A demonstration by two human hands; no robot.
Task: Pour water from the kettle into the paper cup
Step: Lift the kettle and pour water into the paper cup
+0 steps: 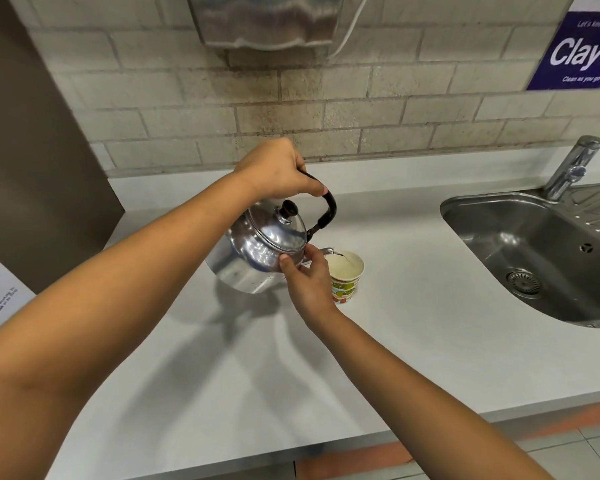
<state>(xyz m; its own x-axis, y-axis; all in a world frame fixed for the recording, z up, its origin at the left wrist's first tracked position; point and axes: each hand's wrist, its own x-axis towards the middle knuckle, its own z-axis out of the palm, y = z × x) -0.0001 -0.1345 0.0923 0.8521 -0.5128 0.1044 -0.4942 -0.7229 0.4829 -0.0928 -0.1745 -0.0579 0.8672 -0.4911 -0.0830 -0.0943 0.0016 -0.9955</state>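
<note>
Left hand [274,169], clamped round the black handle [326,211] to tip the steel kettle [260,251] beneath it rightward; right hand [307,280], fingertips pinched at the spout's base, apparently steadying it; paper cup [346,275], just right of that hand on the counter [413,306], under the spout.

"ClayG", cut off, and "Clean as you go" on the purple wall sign [582,50]
</note>
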